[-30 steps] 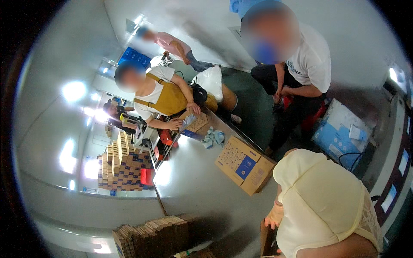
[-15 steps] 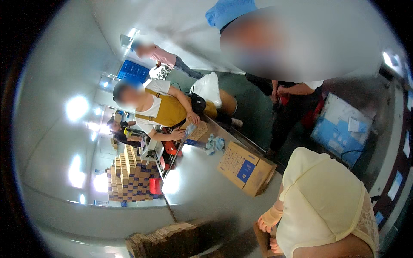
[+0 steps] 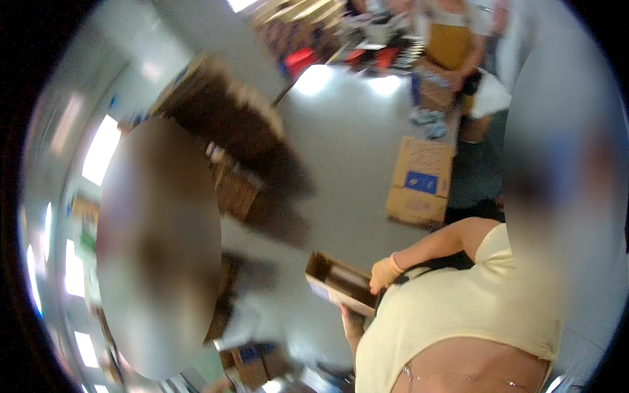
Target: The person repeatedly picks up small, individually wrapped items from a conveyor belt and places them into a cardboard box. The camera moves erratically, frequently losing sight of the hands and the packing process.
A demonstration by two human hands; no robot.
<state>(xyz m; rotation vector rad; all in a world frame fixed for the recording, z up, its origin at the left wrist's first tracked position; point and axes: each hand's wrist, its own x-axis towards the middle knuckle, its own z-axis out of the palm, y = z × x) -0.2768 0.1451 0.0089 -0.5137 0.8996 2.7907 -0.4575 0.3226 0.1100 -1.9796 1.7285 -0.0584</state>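
A nearby person in a pale yellow sleeveless top (image 3: 458, 308) holds a small open brown cardboard tray (image 3: 341, 283), one pale gloved hand (image 3: 385, 274) closed on its right edge and another hand (image 3: 350, 322) beneath it. The wearer's own left and right hands are out of sight, so their grip cannot be told. Farther off, a closed cardboard box with a blue label (image 3: 420, 181) lies on the grey floor (image 3: 341, 144). The view is heavily blurred.
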